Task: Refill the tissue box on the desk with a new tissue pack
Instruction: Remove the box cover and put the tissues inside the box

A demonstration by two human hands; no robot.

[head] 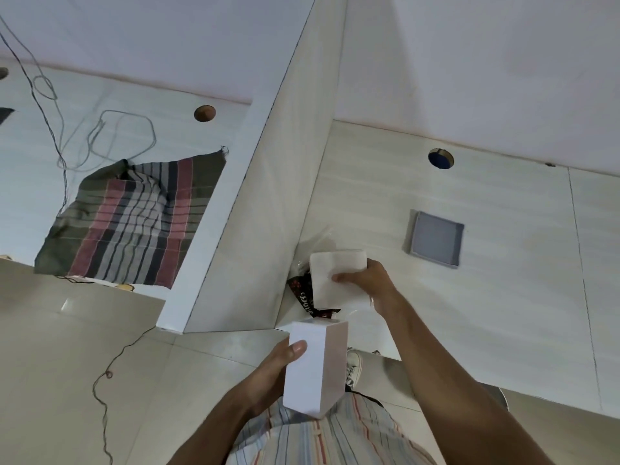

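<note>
My left hand (271, 374) grips a plain white tissue box (315, 364), held upright off the desk in front of my body. A little above it, my right hand (367, 280) holds a white stack of tissues (335, 276) by its right side, thumb on top. The stack sits partly out of a clear plastic wrapper with a dark printed end (303, 295), which lies on the desk corner beneath it. The stack and the box are apart.
The white desk (469, 313) has a side partition (268, 203) on its left, a grey square pad (436, 238) and a cable hole (441, 158). On the neighbouring desk lie a striped cloth (134, 223) and loose wires (110, 139). A thin cable (100, 391) crosses the tiled floor.
</note>
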